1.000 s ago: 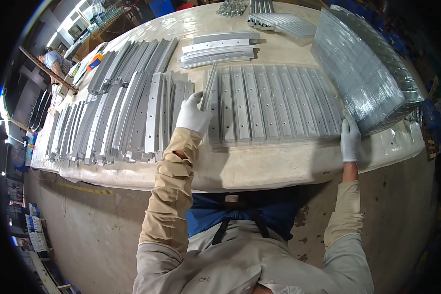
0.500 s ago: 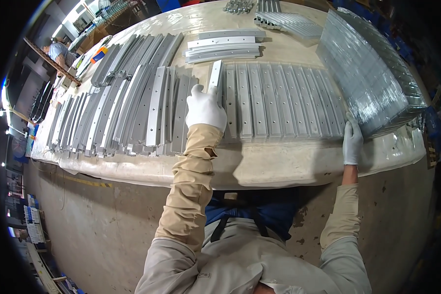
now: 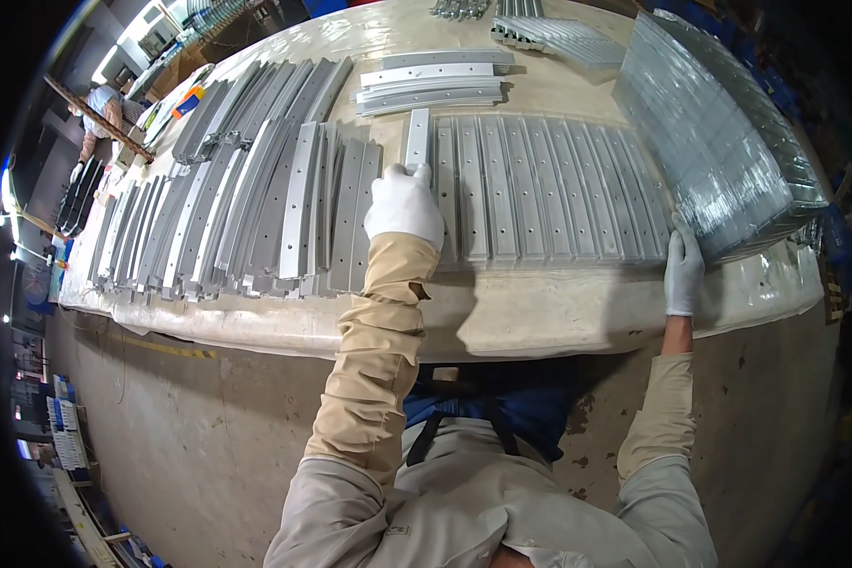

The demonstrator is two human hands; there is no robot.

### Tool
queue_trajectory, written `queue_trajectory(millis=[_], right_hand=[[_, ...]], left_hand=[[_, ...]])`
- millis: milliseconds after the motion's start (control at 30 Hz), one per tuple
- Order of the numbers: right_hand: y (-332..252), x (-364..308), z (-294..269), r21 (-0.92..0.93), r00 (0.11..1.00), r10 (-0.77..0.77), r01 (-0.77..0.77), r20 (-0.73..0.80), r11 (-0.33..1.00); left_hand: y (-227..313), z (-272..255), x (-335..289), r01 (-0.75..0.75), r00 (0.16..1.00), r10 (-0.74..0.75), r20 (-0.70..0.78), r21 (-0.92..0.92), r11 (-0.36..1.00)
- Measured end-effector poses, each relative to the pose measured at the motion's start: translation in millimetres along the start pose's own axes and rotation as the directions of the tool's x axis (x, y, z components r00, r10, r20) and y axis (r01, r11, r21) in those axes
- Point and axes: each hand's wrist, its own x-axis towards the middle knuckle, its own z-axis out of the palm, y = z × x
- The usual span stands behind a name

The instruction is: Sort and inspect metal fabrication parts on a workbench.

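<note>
My left hand (image 3: 405,204), in a white glove, is closed over the near part of a pale metal strip (image 3: 418,135) with holes along it. The hand covers the strip's lower part. This strip stands at the left end of a neat row of drilled metal strips (image 3: 559,189) lying side by side with clear film edges between them. At the row's right end, my gloved right hand (image 3: 683,273) lies with fingers stretched along the near corner, holding nothing. Left of my left hand are loose grey metal strips (image 3: 298,204), set close together and slightly uneven.
A tall film-wrapped block of strips (image 3: 705,142) stands at the right. Beyond the row lies a small pile of strips (image 3: 431,83). More metal parts (image 3: 559,43) sit at the far side of the covered table (image 3: 540,317). Another person (image 3: 99,114) is at the far left.
My left hand has shifted slightly right, and its spread thumb and fingers have curled in over the strip. My right hand has barely moved.
</note>
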Motion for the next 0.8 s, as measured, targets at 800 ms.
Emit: queue_trajectory(millis=[800], right_hand=[[1.1, -1.8, -2.4, 0.035, 0.998, 0.061, -0.062, 0.031, 0.997]], left_hand=[[-41.0, -10.9, -7.2, 0.018, 0.945, -0.324, -0.035, -0.987, 0.160]])
